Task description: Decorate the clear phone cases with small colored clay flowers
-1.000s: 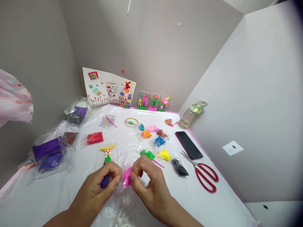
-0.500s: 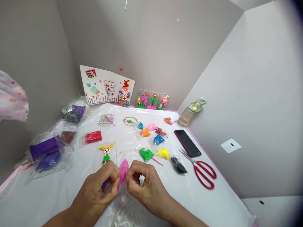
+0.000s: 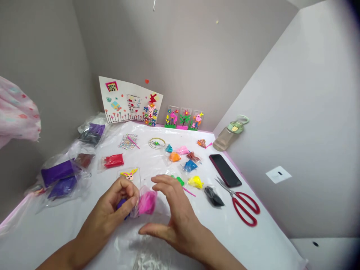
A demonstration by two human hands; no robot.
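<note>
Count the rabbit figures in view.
2: a yellow-eared rabbit behind the left hand, body mostly hidden; a pink-eared rabbit in front of the drawing. Others may be hidden.

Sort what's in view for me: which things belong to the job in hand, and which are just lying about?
In hand or close by:
Pink packet, held by the left hand
Blue-purple item, also in that hand
Right hand, open beside the packet

Probably just lying about, untouched:
Phone
Water bottle
Scissors
Gem sheet
</note>
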